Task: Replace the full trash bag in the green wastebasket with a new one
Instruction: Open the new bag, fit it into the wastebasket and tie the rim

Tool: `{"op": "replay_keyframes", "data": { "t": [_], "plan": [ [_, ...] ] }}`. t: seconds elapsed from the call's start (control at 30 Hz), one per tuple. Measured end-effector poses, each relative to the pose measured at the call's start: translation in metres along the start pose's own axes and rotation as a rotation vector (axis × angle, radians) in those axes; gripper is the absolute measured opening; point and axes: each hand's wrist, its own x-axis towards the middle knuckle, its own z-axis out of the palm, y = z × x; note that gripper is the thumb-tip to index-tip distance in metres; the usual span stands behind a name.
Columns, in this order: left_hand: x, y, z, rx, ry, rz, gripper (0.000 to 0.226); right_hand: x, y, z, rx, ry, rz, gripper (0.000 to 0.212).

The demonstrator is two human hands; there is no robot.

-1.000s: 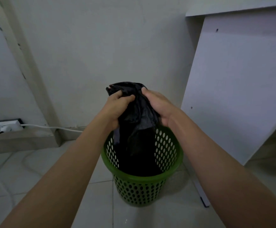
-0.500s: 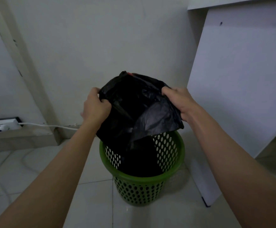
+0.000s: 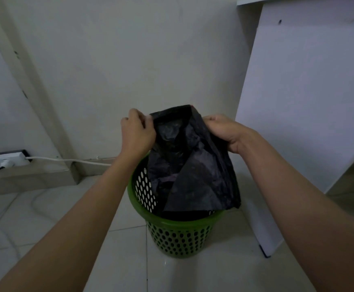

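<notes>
Both hands are up over the bin. The left grip (image 3: 138,133) is closing tight, fingers curled in, and pinching the left edge of the black trash bag (image 3: 193,165). The right grip (image 3: 224,131) is doing the same on the opposite edge, with the fingers folded over the plastic and the thumb hidden behind it. The bag's top hem is running taut between the two grips.

The bag is hanging straight down from them, crinkled and dull, with a broad triangular fold showing on its front. Its lower part is dropping into the green wastebasket (image 3: 178,234), which is standing upright on the tiled floor (image 3: 45,218) directly below the grips. One bottom corner is spilling over the rim on the right grip's side.

Compared with a second ago, the bag is no longer a tight wad squeezed between two touching hands, because the grips have pulled apart. Against half a second ago, the plastic is no longer ballooning wide, and it is sagging lower and flatter toward the basket.

Well off to the left of the left grip, a power strip (image 3: 3,162) is lying by the wall, with a white cable (image 3: 66,160) trailing from it. Just right of the right grip, the white side panel of the desk (image 3: 309,102) is standing.
</notes>
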Motion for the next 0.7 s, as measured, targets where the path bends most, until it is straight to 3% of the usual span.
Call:
{"op": "replay_keyframes", "data": {
  "t": [0.13,0.23,0.37,0.47,0.57,0.7],
  "plan": [
    [-0.013,0.038,0.0,-0.222,-0.398,-0.203,0.07,-0.004,-0.002,0.008,0.227,-0.023,-0.062,0.017],
    [-0.015,0.047,0.007,-0.303,-0.565,-0.249,0.07,-0.005,-0.002,0.013,0.247,-0.083,-0.113,0.025],
    [-0.011,0.039,0.017,-0.456,-0.449,-0.318,0.032,-0.005,-0.003,0.013,0.168,-0.081,-0.117,0.023],
    [-0.004,0.023,0.018,-0.474,-0.34,-0.329,0.02,-0.005,0.0,0.012,0.266,-0.051,-0.074,0.028],
    [0.002,0.004,0.012,-0.457,-0.221,-0.321,0.025,0.0,0.005,0.006,0.317,0.043,-0.021,0.033],
    [0.003,-0.026,0.001,-0.378,-0.086,-0.393,0.022,0.004,0.023,-0.006,0.161,0.266,0.069,0.029]
  ]
}}
